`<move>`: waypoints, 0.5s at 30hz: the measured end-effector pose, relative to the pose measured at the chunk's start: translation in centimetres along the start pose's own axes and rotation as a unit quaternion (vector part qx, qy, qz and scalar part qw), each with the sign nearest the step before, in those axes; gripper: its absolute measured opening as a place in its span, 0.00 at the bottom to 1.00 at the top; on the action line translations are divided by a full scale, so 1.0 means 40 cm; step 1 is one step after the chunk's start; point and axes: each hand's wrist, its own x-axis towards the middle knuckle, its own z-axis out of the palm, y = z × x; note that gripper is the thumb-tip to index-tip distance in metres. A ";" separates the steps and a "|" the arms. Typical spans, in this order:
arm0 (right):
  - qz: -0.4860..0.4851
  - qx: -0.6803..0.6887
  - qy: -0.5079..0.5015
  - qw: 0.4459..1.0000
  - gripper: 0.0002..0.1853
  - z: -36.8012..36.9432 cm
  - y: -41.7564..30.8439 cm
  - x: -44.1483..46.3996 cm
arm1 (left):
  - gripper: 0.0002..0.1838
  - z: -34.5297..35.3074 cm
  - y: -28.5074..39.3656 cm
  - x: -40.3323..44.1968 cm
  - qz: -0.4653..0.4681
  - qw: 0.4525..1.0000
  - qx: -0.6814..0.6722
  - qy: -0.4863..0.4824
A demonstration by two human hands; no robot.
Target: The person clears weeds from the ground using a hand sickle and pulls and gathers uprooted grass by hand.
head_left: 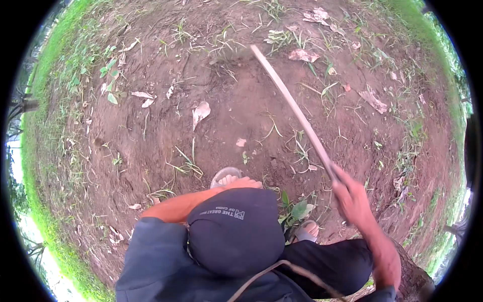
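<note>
My right hand is wrapped round the near end of a long, straight, pale stick. The stick slants up and to the left, its far tip over the bare soil; whether the tip touches the ground I cannot tell. My left arm bends across in front of the body. Only a part of my left hand shows past the dark cap, close to a sandalled foot. The cap hides most of its fingers, and nothing can be seen in it.
Brown soil spreads all round, with dry leaves and grass tufts on it. Another sandalled foot stands beside a green-leaved plant. A tree trunk is at lower right. A thin curved brown strip crosses the bottom foreground.
</note>
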 end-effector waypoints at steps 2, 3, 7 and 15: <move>0.060 0.045 -0.022 0.997 0.25 0.037 -0.118 0.158 | 0.18 -0.028 -0.003 0.010 0.054 0.998 0.002 0.019; 0.057 0.045 -0.023 0.997 0.25 0.032 -0.139 0.209 | 0.18 -0.038 -0.003 0.004 0.059 0.998 0.011 0.037; 0.003 0.024 -0.010 1.000 0.28 0.002 -0.116 0.244 | 0.16 -0.031 -0.034 -0.032 0.061 0.993 -0.030 0.097; 0.051 -0.046 -0.025 0.997 0.26 -0.118 0.114 -0.094 | 0.12 -0.042 -0.056 -0.014 0.075 0.988 -0.103 0.092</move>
